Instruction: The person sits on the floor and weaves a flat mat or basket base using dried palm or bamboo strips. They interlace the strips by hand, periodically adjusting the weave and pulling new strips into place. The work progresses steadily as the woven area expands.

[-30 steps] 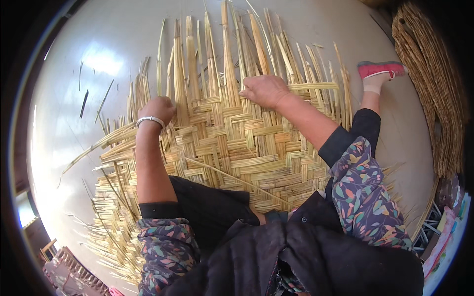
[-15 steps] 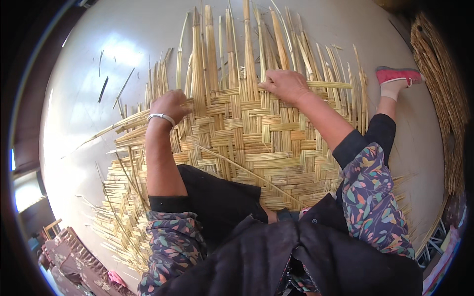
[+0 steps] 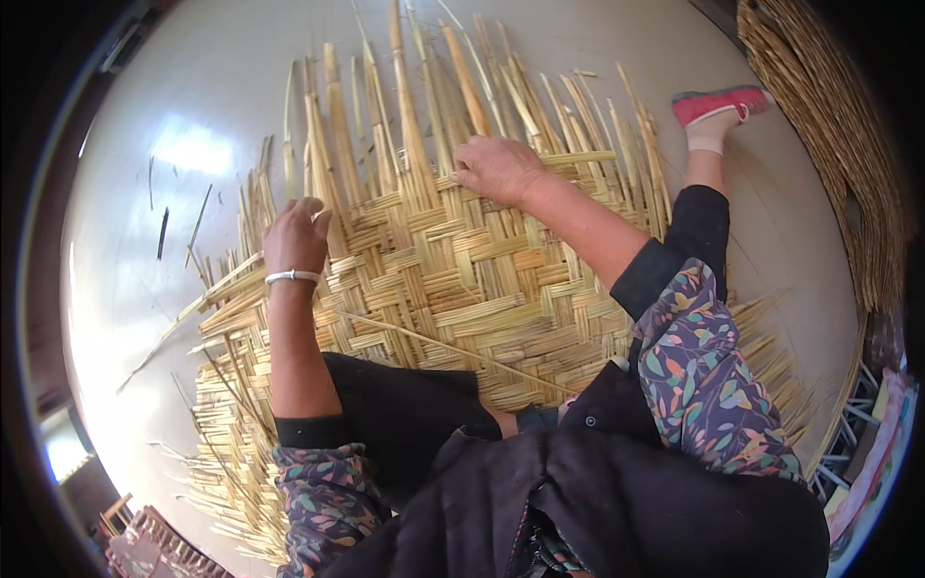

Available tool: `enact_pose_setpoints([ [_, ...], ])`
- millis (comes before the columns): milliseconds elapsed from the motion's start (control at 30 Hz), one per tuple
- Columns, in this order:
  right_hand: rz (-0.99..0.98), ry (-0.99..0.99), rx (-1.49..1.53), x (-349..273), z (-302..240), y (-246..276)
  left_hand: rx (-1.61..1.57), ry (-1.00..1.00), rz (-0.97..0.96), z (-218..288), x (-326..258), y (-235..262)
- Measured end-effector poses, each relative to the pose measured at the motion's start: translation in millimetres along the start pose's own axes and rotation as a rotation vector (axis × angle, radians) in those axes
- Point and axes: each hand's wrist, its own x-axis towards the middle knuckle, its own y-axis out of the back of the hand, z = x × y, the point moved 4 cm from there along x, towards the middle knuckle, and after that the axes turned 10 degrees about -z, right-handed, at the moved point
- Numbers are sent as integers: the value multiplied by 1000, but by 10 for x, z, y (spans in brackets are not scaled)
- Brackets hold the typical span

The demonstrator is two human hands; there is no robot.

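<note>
A coarse mat of flat yellow reed strips [image 3: 472,260] lies on the floor before me and extends beneath my legs. Long unwoven reeds [image 3: 400,106] stick out from its far side. At the far edge of the weave, my right hand [image 3: 499,171] is closed, its fingertips bent down on a crosswise reed strip [image 3: 578,157] that reaches out to the right. My left hand [image 3: 297,239] is over the left part of the mat, fingers curled, beside the crosswise strip ends; what it holds, if anything, is hidden. A thin loose reed [image 3: 443,347] lies slantwise across the weave.
My outstretched foot in a red shoe [image 3: 718,103] rests on the floor at the right. Beyond it lies a long bundle of brown reeds [image 3: 819,125]. Dark scraps [image 3: 163,233] lie on the floor at left. Metal framework [image 3: 843,438] stands at the lower right.
The view has shifted, so the mat sits further left and tilted. My left hand's fingers have turned up from the reeds they bent over; my right hand remains at the far weave edge.
</note>
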Motion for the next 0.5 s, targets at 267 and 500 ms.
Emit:
enact_pose_setpoints([
  [267, 66, -276, 791, -691, 532, -193, 13, -330, -120, 1225, 172, -539],
  [500, 10, -311, 1681, -695, 812, -429, 39, -271, -245, 1392, 452, -749],
])
